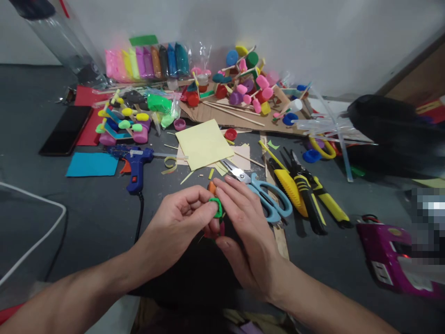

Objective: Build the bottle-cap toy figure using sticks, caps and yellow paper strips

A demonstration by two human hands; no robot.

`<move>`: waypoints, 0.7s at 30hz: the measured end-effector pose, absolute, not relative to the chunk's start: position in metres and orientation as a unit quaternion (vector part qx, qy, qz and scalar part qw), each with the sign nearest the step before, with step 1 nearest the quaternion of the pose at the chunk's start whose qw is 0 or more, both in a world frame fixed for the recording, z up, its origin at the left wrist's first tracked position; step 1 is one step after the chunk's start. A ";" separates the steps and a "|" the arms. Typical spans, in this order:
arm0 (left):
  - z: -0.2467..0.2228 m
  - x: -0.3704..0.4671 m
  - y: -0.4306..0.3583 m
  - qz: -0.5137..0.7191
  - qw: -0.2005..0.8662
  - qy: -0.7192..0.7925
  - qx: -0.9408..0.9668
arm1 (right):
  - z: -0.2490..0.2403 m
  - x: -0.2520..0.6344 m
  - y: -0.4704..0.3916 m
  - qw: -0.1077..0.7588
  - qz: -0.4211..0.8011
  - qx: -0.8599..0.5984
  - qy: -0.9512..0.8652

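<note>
My left hand (pixel 189 211) is closed, thumb and fingers pinching a small green ring-shaped piece (pixel 218 207). Bits of orange (pixel 212 187) and pinkish red (pixel 221 229) show between the hands; whether they join the green piece is hidden. My right hand (pixel 243 218) lies against the right side of these small parts, its fingers stretched out and the thumb apart below. Just beyond it, light-blue-handled scissors (pixel 269 197) lie with their blades pointing toward a pale yellow paper sheet (pixel 205 144).
Left are a blue glue gun (pixel 134 162), blue paper (pixel 92 164) and a phone (pixel 66 130). Yellow-black pliers (pixel 308 195), a yellow cutter (pixel 290 188) and a purple device (pixel 389 260) sit right. Clay packs (pixel 149 61) and small cap-and-stick crafts (pixel 239 86) line the back.
</note>
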State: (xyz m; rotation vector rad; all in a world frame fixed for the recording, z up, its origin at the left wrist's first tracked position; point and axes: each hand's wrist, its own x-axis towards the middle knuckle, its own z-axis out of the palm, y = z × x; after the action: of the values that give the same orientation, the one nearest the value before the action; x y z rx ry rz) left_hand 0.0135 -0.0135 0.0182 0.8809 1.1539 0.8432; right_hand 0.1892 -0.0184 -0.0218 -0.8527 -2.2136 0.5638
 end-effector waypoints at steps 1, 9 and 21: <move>0.018 0.013 -0.014 0.375 0.672 0.508 0.386 | -0.021 0.190 -0.018 0.347 0.227 -0.327 -0.849; 0.018 0.013 -0.014 0.382 0.686 0.503 0.361 | -0.018 0.192 -0.019 0.352 0.246 -0.323 -0.843; 0.016 0.012 -0.014 0.386 0.676 0.499 0.381 | -0.020 0.188 -0.019 0.355 0.245 -0.300 -0.851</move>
State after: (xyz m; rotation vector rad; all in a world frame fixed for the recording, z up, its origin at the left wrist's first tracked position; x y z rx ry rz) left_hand 0.0122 -0.0138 0.0159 0.8578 1.1226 0.8682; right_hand 0.1881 -0.0191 -0.0198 -0.7751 -2.1987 0.6323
